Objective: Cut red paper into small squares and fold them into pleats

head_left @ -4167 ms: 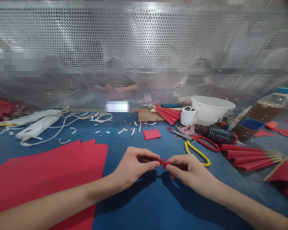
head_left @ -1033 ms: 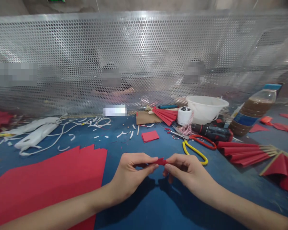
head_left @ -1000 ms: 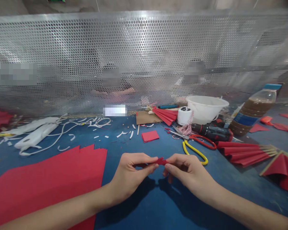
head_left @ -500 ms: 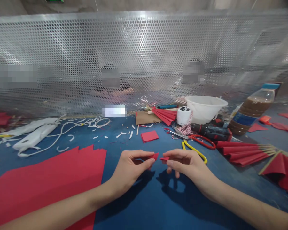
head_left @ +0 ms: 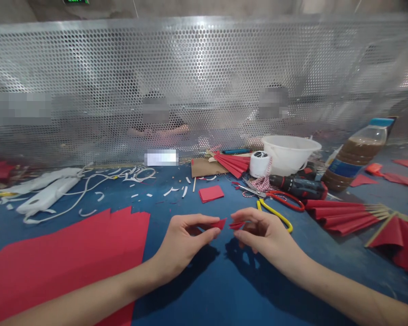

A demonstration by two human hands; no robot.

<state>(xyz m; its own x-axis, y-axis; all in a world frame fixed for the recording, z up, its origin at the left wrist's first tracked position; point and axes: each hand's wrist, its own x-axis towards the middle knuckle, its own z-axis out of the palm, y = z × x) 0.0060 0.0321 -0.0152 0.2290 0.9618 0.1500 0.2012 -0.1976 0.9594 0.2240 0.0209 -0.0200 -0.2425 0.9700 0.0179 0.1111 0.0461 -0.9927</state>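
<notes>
My left hand (head_left: 190, 237) pinches a small folded piece of red paper (head_left: 220, 223) between thumb and fingertips. Facing it across a narrow gap, my right hand (head_left: 260, 231) holds another small red paper piece (head_left: 237, 225), which looks folded or layered. Both hands hover over the blue tabletop (head_left: 204, 290), and their shadows fall below them. A small stack of red paper rectangles (head_left: 211, 194) lies just beyond my fingers. Under my left forearm, large red sheets (head_left: 88, 249) spread over the table.
Scissors (head_left: 275, 195) with red and yellow handles lie beyond my right hand, near a power drill (head_left: 299, 186), a white bucket (head_left: 288, 154) and a bottle of brown liquid (head_left: 355, 156). Red pleated fans (head_left: 343, 215) are at right, a white power strip (head_left: 47, 194) at left. A perforated metal screen (head_left: 204, 81) stands behind.
The right hand's fingers have shifted and curled in, and its red paper now shows separate layers. The left hand stays nearly in place, its paper turned slightly.
</notes>
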